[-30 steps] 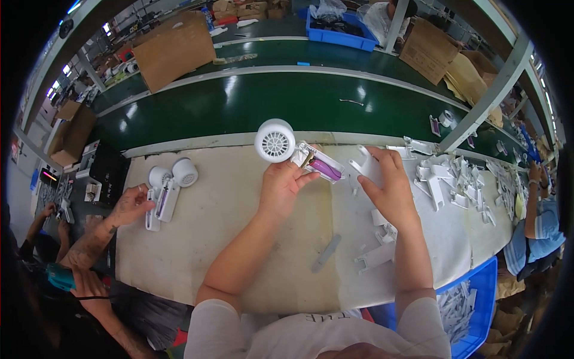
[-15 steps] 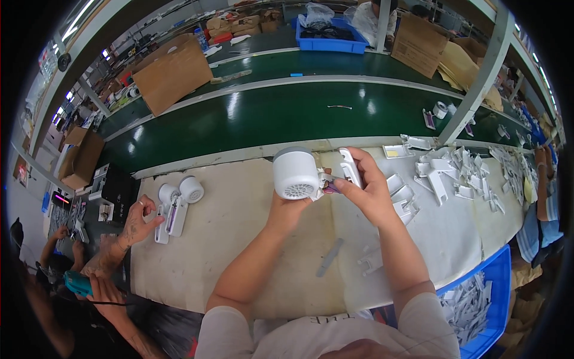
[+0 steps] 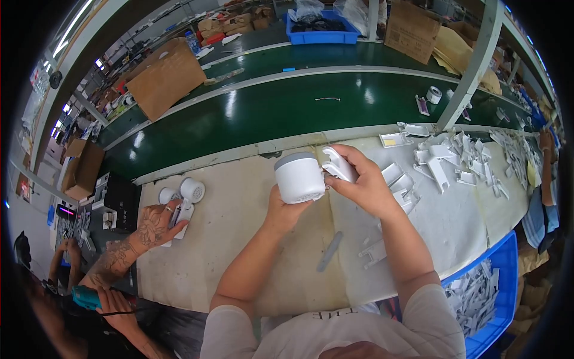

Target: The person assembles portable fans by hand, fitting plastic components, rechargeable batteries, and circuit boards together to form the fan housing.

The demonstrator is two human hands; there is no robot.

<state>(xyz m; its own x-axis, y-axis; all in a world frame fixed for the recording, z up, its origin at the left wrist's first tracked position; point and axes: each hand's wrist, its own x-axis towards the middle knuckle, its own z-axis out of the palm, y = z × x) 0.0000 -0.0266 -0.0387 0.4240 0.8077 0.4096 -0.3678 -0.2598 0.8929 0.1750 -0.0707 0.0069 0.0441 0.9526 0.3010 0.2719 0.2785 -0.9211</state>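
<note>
My left hand (image 3: 283, 210) grips a white cylindrical housing (image 3: 300, 179) with a grey top band from below, its grille edge facing down. In my right hand (image 3: 366, 186) is a white plastic handle shell (image 3: 338, 166), pinched between thumb and fingers right beside the housing's right side. Whether the two parts are joined is hidden by my fingers. Below my hands, a flat grey strip (image 3: 329, 251) lies on the covered bench. White open shell pieces (image 3: 402, 184) lie just beyond my right hand.
At the left, a co-worker's tattooed hand (image 3: 160, 225) rests on similar white devices (image 3: 192, 190); their other hand holds a teal power tool (image 3: 87, 297). White plastic parts (image 3: 439, 163) heap at the right. A blue bin (image 3: 508, 269) of parts stands lower right. A green conveyor (image 3: 257, 110) runs behind.
The housing has turned, so its grille shows less. My right hand has brought the shell left, tilted, towards the housing. The co-worker's hand has come down on the devices.
</note>
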